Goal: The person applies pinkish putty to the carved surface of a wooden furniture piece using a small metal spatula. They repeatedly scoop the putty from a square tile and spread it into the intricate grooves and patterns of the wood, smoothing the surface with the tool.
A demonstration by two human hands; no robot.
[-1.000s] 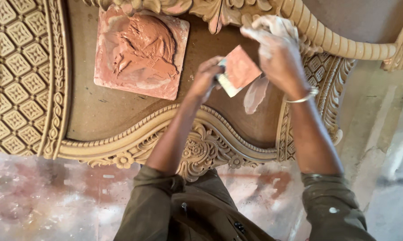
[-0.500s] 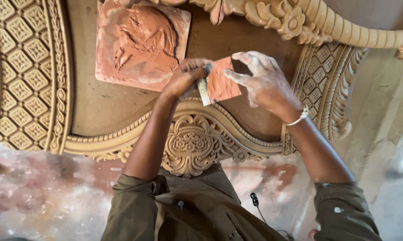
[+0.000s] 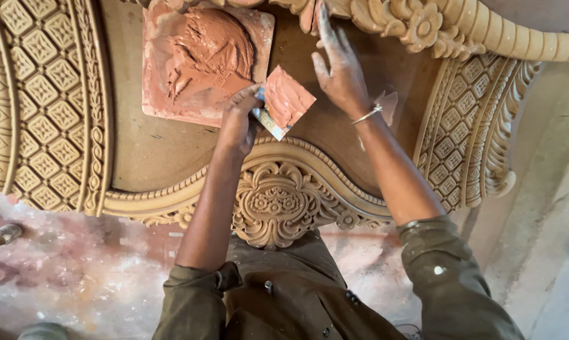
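- We take the square tile (image 3: 165,94) heaped with red-brown putty (image 3: 206,53) as our landmark; it lies flat on the plain inner panel (image 3: 165,154) of a carved wooden piece.
- Our left hand (image 3: 239,123) sits just right of the tile's lower right corner, fingers curled shut around a small flat scraper card (image 3: 286,101) whose face is coated with the same putty.
- Our right hand (image 3: 340,66) is further right of the tile, beyond the card, spread open and flat, holding nothing; its fingertips reach up toward the floral carved border (image 3: 417,25), though we cannot tell whether they touch the panel.
- We judge the step in hand to be carrying a loaded card away from the putty heap, with the filler not yet spread anywhere we can see.
- The next move, we think, calls for laying the card's edge flat against the wood and drawing it evenly, without tipping putty off.
- Edges: the raised scrolled moulding (image 3: 278,204) curves close below the tile and hands, the lattice carving (image 3: 42,94) stands left of the tile, another lattice band (image 3: 461,126) well to its right.
- Open room is the bare panel below and right of the tile; the stained floor (image 3: 76,277) lies beyond the moulding.
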